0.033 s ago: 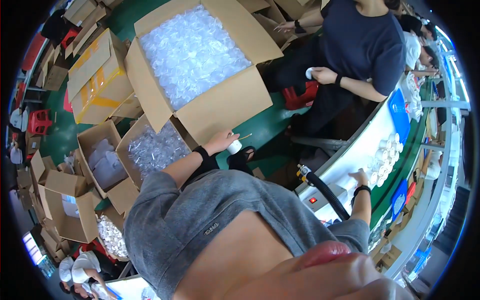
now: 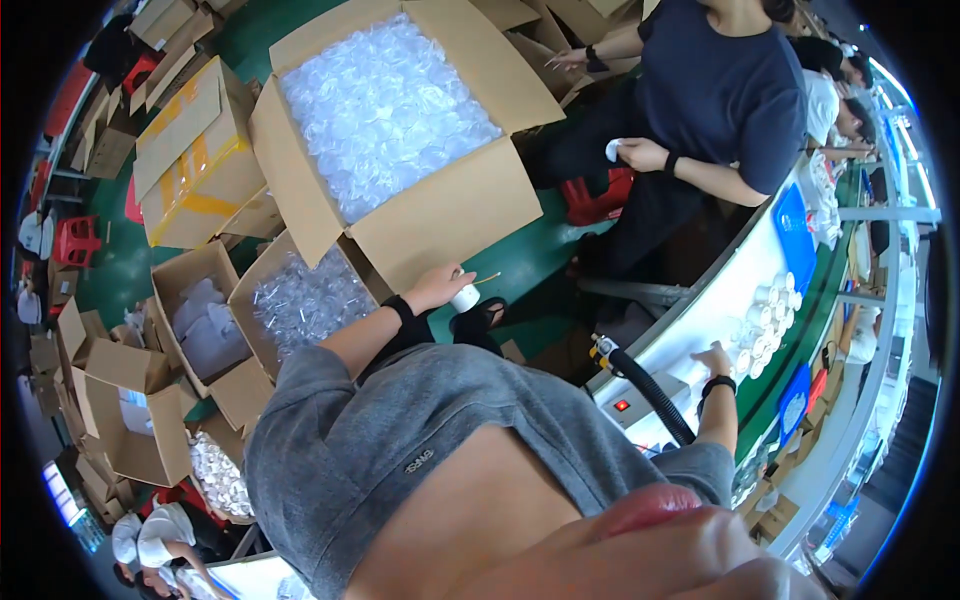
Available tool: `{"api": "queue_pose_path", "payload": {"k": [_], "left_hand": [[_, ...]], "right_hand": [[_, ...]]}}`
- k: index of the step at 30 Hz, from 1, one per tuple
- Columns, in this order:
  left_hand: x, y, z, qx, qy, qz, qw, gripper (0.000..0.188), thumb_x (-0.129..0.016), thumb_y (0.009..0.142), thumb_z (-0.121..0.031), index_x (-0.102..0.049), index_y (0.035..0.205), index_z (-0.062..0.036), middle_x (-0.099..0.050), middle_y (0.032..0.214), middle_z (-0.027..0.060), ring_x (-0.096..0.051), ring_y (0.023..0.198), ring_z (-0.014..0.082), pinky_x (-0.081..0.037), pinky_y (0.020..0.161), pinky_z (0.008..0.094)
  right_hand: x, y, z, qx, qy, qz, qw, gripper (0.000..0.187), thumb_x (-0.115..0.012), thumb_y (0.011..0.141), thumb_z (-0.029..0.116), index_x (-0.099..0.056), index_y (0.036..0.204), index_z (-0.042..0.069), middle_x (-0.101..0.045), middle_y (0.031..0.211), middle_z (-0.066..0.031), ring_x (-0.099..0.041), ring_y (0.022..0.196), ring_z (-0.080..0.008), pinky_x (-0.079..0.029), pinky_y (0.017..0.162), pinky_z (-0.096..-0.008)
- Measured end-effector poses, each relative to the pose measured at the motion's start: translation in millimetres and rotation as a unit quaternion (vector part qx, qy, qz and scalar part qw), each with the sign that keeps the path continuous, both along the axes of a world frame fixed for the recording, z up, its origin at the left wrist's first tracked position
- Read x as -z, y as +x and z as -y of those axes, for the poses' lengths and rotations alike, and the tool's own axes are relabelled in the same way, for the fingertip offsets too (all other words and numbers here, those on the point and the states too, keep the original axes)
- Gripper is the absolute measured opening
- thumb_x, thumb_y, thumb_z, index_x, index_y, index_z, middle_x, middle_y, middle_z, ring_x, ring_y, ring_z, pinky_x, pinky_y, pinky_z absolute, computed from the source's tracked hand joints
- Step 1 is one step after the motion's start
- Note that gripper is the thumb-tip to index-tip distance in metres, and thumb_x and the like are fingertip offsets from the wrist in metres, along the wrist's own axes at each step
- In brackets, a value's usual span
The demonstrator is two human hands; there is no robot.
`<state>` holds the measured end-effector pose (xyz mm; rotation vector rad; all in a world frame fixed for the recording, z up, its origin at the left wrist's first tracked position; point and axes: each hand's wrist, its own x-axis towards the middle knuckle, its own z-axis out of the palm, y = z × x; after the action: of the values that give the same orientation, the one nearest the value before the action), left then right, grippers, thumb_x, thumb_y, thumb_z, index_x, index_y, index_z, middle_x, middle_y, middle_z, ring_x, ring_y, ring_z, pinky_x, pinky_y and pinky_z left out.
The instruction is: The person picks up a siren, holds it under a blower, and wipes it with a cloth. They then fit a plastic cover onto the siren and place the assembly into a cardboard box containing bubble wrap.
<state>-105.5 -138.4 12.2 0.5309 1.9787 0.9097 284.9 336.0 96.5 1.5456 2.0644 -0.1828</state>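
Note:
My left hand [image 2: 440, 287] is closed around a small white cylindrical container [image 2: 465, 298], held out beside the cardboard boxes. A thin, light-brown stick [image 2: 488, 277] juts from the container's upper side; its other end is hidden. Over the white worktable [image 2: 660, 350], my right hand [image 2: 713, 362] has its fingers apart and nothing visible in it. Just beyond that hand stands a group of several white round containers [image 2: 765, 320]. A black corrugated hose [image 2: 655, 390] with a yellow and metal fitting curves up between my body and my right hand.
A large open carton [image 2: 450, 215] is filled with clear plastic pieces. Smaller cartons, one holding clear parts [image 2: 305, 298], stand left. Across from me a co-worker in a dark shirt [image 2: 715, 95] holds a white round piece [image 2: 613, 150]. A blue tray [image 2: 795, 230] lies on the table.
My right hand has shifted slightly toward me, and its fingers look more spread. The co-worker's white piece has tilted. My left hand still holds the white container.

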Motion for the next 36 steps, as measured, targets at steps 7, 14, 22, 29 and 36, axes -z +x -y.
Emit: {"api": "queue_pose_path", "payload": {"k": [7,14,22,29,36], "left_hand": [[2,0,21,0.015,-0.019,-0.025,0.999,0.048,-0.047,0.077,-0.047,-0.051,0.094,-0.0019,-0.058,0.082,0.0161,-0.057,0.076,0.03,-0.043,0.066,0.0367],[-10,3,18,0.008,-0.038,0.031,0.999,0.047,-0.047,0.078,-0.046,-0.051,0.093,-0.0021,-0.058,0.082,0.0164,-0.057,0.075,0.0296,-0.043,0.066,0.0365],[-21,-5,-6,0.23,0.023,-0.008,0.973,0.042,-0.047,0.079,-0.043,-0.049,0.089,-0.0017,-0.057,0.081,0.0172,-0.056,0.074,0.029,-0.043,0.064,0.0367],[-25,-21,-11,0.294,0.026,0.102,0.95,0.035,-0.049,0.08,-0.037,-0.049,0.087,-0.0032,-0.055,0.07,0.0118,-0.054,0.06,0.0206,-0.042,0.05,0.0318],[-28,-30,8,0.317,-0.02,0.123,0.94,0.031,-0.048,0.081,-0.035,-0.05,0.086,-0.0044,-0.051,0.062,0.0061,-0.049,0.049,0.0133,-0.038,0.039,0.0263]], "right_hand": [[15,19,-8,0.086,0.034,-0.001,0.996,0.064,-0.068,0.062,0.023,-0.04,0.113,-0.001,-0.052,0.105,-0.0208,-0.054,0.093,-0.0298,-0.051,0.06,-0.0389],[-25,-7,-25,0.237,-0.007,-0.148,0.96,0.066,-0.072,0.057,0.019,-0.04,0.11,-0.001,-0.051,0.102,-0.0171,-0.057,0.074,-0.0331,-0.05,0.049,-0.0402],[-252,-193,189,-0.089,-0.225,-0.565,0.789,0.052,-0.061,0.072,0.018,-0.04,0.115,0.0,-0.05,0.105,-0.0099,-0.054,0.092,-0.0195,-0.044,0.073,-0.0254],[-241,-181,362,0.031,-0.439,-0.673,0.595,0.074,-0.064,0.062,0.036,-0.037,0.119,-0.002,-0.053,0.099,-0.0175,-0.055,0.077,-0.0206,-0.042,0.059,-0.0218],[-9,-151,411,0.519,-0.372,-0.756,0.144,0.055,-0.042,0.08,0.043,-0.035,0.121,0.007,-0.05,0.093,-0.0188,-0.051,0.065,-0.0234,-0.04,0.052,-0.0282]]}}
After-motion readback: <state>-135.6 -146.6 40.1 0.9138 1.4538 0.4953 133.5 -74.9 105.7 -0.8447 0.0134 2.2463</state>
